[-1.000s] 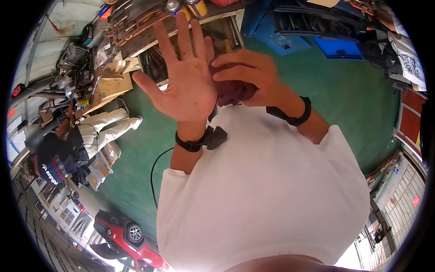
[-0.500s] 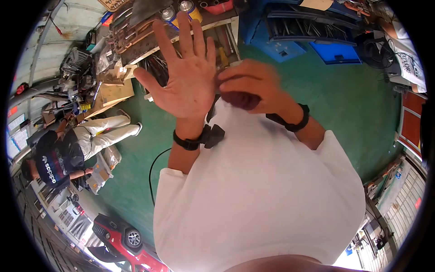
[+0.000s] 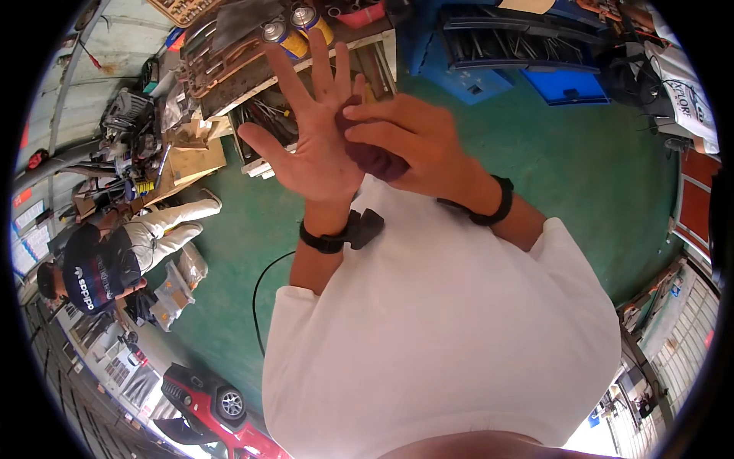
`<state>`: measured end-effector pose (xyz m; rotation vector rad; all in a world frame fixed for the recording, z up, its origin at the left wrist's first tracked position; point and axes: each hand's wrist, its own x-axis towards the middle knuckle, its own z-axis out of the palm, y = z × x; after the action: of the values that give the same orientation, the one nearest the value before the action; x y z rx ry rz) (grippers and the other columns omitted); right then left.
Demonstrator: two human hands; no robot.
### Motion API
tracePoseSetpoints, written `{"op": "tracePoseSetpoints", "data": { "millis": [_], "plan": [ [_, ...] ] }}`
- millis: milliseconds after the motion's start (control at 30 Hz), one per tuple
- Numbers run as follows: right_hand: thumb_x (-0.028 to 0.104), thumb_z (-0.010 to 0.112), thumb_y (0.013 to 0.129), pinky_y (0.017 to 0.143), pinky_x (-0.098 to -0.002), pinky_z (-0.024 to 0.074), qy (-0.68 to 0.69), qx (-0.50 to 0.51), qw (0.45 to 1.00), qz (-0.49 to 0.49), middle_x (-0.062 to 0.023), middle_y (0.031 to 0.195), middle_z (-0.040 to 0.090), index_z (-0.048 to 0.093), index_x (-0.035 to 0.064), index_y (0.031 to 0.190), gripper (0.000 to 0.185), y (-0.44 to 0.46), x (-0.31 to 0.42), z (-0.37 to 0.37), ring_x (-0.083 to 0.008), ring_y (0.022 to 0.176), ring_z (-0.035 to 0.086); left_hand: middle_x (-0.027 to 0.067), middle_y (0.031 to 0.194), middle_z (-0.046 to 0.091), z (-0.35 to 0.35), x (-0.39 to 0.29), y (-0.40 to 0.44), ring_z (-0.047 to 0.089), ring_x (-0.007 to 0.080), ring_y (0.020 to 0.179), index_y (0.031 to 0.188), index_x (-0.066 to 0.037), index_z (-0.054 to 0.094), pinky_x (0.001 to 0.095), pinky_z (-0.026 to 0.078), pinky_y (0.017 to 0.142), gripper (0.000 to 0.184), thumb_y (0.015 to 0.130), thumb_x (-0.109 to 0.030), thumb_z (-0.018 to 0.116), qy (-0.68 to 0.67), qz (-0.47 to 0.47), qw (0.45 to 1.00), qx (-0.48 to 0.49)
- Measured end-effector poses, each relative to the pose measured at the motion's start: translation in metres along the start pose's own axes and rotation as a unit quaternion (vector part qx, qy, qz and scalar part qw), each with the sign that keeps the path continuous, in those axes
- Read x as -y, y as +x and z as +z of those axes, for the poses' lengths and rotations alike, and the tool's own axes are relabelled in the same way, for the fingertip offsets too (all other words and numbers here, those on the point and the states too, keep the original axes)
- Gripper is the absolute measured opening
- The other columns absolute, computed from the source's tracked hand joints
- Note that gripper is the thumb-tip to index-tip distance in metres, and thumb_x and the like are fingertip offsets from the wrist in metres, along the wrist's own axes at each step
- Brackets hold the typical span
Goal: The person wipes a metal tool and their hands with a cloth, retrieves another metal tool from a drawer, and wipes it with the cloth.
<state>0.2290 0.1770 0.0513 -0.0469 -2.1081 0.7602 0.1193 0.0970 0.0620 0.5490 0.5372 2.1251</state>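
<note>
My left hand (image 3: 317, 145) is raised with its palm in view and its fingers spread, holding nothing. A dark maroon cloth (image 3: 376, 157) is bunched in my right hand (image 3: 417, 141), whose fingers are bent round it. The cloth lies against the little-finger side of the left palm and covers part of it. Black bands circle both wrists, and a small dark block sits beside the left one.
Ahead is a workbench (image 3: 237, 92) with tools and two cans (image 3: 294, 38). A blue tool cabinet (image 3: 527, 46) stands front right. At the left a person (image 3: 99, 260) bends near boxes; a red car (image 3: 210, 413) is lower left. A cable hangs by my left arm.
My right hand and the cloth have moved left, from the edge of my left hand onto its palm. The left thumb has shifted slightly. The person at the left has bent their arms differently.
</note>
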Motion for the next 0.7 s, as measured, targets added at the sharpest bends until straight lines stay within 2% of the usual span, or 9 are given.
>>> {"op": "tracePoseSetpoints", "data": {
  "millis": [133,167,233,267,333,433,533,600,700],
  "plan": [
    [0.004,0.079,0.067,0.058,-0.0300,0.0502,0.013,0.098,0.995,-0.018,-0.0066,0.109,0.068,0.066,0.0089,0.095,0.031,-0.008,0.007,-0.003,-0.0215,0.071,0.063,0.0070,0.163,0.002,-0.004,-0.003,0.004,0.004,0.0308,0.149,0.155,-0.035,-0.004,0.0440,0.006,0.118,0.094,0.079,-0.088,0.013,-0.019,0.017,1.000,0.008],
    [0.004,0.079,0.067,0.058,-0.0300,0.0502,0.014,0.098,0.995,-0.020,-0.0066,0.109,0.068,0.066,0.0089,0.095,0.031,-0.010,0.005,-0.001,-0.0215,0.071,0.063,0.0087,0.163,0.005,0.000,-0.007,0.007,0.009,0.0327,0.148,0.155,-0.035,0.003,0.0461,0.013,0.117,0.091,0.082,-0.086,0.019,0.032,0.021,0.999,-0.031],
    [0.011,0.080,0.059,0.057,-0.0282,0.0502,0.019,0.057,0.998,-0.020,0.0029,0.108,0.066,0.065,0.0163,0.094,0.038,-0.012,-0.001,0.005,-0.0170,0.073,0.061,0.0104,0.162,0.008,0.005,-0.009,0.011,0.014,0.0347,0.147,0.155,-0.036,0.010,0.0481,0.020,0.117,0.087,0.084,-0.084,0.025,0.082,0.033,0.993,-0.073],
    [0.011,0.080,0.059,0.057,-0.0282,0.0502,0.023,0.059,0.998,-0.023,0.0029,0.108,0.066,0.065,0.0163,0.094,0.038,-0.010,-0.004,0.006,-0.0170,0.073,0.061,0.0107,0.162,0.008,0.005,-0.009,0.011,0.014,0.0345,0.147,0.155,-0.035,0.009,0.0480,0.021,0.117,0.088,0.084,-0.084,0.024,0.068,0.018,0.996,-0.059],
    [0.010,0.080,0.060,0.058,-0.0284,0.0509,0.015,-0.054,0.998,-0.033,0.0017,0.109,0.067,0.067,0.0155,0.096,0.039,0.001,-0.008,0.005,-0.0172,0.076,0.062,0.0109,0.162,0.008,0.008,-0.009,0.009,0.013,0.0342,0.147,0.155,-0.035,0.007,0.0479,0.021,0.117,0.088,0.084,-0.084,0.024,0.058,0.001,0.997,-0.044],
    [0.009,0.081,0.059,0.061,-0.0294,0.0518,0.008,-0.109,0.994,-0.013,-0.0003,0.108,0.069,0.067,0.0138,0.098,0.042,0.023,-0.013,-0.004,-0.0186,0.078,0.064,0.0126,0.162,0.006,0.014,-0.002,0.005,0.011,0.0339,0.148,0.155,-0.033,-0.003,0.0475,0.014,0.118,0.093,0.082,-0.086,0.020,0.030,-0.023,0.999,-0.006],
    [0.001,0.080,0.058,0.066,-0.0321,0.0522,0.006,-0.068,0.998,-0.004,-0.0069,0.110,0.069,0.068,0.0083,0.099,0.044,0.033,-0.013,-0.004,-0.0238,0.081,0.066,0.0129,0.162,0.005,0.018,0.006,-0.003,0.007,0.0338,0.148,0.154,-0.033,-0.009,0.0476,0.010,0.119,0.095,0.081,-0.087,0.018,0.049,-0.034,0.998,0.023],
    [0.001,0.080,0.058,0.066,-0.0319,0.0523,0.010,-0.051,0.999,0.004,-0.0068,0.109,0.070,0.068,0.0082,0.098,0.042,0.027,-0.011,-0.001,-0.0238,0.081,0.066,0.0161,0.161,0.006,0.017,0.006,-0.003,0.006,0.0346,0.148,0.153,-0.035,-0.013,0.0477,0.006,0.119,0.096,0.079,-0.089,0.015,0.025,-0.032,0.999,0.021],
    [0.004,0.080,0.058,0.066,-0.0317,0.0528,0.015,-0.030,0.999,0.017,-0.0039,0.105,0.070,0.068,0.0100,0.097,0.042,0.018,-0.008,0.004,-0.0223,0.082,0.066,0.0216,0.160,0.010,0.002,0.003,-0.004,0.009,0.0362,0.148,0.153,-0.036,-0.013,0.0476,0.004,0.119,0.096,0.078,-0.090,0.012,0.121,-0.012,0.992,0.045]
  ]
}}
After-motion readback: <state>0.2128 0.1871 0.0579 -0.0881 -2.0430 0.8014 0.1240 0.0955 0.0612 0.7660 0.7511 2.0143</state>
